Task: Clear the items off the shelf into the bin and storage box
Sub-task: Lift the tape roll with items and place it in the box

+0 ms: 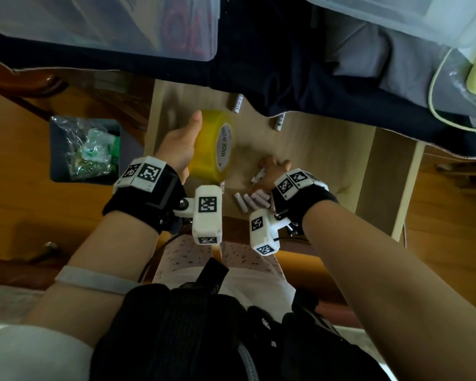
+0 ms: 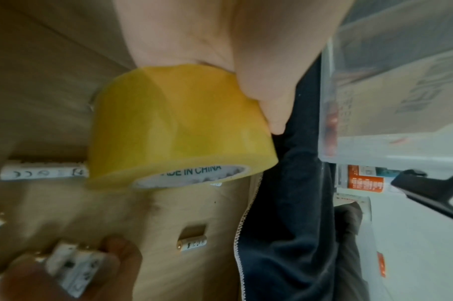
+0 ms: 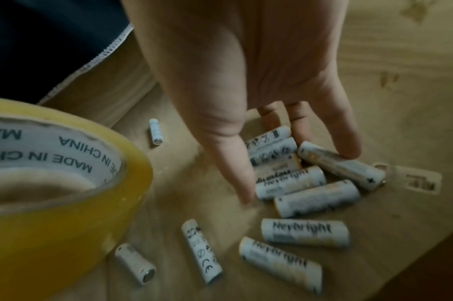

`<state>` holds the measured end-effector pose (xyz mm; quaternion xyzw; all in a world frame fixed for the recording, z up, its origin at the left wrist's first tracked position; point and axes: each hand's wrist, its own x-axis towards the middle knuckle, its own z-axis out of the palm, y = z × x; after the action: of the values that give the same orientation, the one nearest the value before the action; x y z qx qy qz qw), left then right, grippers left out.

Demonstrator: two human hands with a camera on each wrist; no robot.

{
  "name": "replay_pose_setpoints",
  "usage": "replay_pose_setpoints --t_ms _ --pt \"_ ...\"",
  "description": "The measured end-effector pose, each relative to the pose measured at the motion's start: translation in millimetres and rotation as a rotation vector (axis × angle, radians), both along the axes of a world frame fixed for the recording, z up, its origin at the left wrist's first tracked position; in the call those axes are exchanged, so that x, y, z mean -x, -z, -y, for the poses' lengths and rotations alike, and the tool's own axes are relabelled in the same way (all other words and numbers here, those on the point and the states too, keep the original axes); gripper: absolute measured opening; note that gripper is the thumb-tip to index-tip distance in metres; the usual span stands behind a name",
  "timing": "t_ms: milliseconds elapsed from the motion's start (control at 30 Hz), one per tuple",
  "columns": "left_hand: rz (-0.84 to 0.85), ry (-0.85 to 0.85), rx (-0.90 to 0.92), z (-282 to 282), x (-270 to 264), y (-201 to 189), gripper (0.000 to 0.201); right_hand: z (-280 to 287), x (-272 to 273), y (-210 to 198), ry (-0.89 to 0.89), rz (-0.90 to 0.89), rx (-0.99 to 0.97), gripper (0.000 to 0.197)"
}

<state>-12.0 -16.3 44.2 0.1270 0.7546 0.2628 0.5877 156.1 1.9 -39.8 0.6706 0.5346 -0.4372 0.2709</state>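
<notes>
Left hand (image 1: 180, 149) wraps the yellow tape roll (image 1: 215, 145) at ten o'clock on the shelf (image 1: 327, 149): light, stiff, slick, best gripped across its width. Right hand (image 1: 272, 169) pinches small, roll-prone batteries (image 3: 289, 179) at six o'clock.

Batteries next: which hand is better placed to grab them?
Right. The right hand sits over the batteries on the shelf, thumb and fingers pinching several. The left hand grips the tape roll, so it is occupied.
</notes>
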Motion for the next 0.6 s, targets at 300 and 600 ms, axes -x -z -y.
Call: replay_pose_setpoints --t_ms 300,600 --pt "-0.011 0.037 0.027 -3 13 -15 0.067 -1 13 -5 -0.338 -0.172 0.218 0.071" --pt "0.058 0.067 0.066 -3 12 -4 0.068 -6 -2 -17 -0.514 -0.14 0.462 0.067"
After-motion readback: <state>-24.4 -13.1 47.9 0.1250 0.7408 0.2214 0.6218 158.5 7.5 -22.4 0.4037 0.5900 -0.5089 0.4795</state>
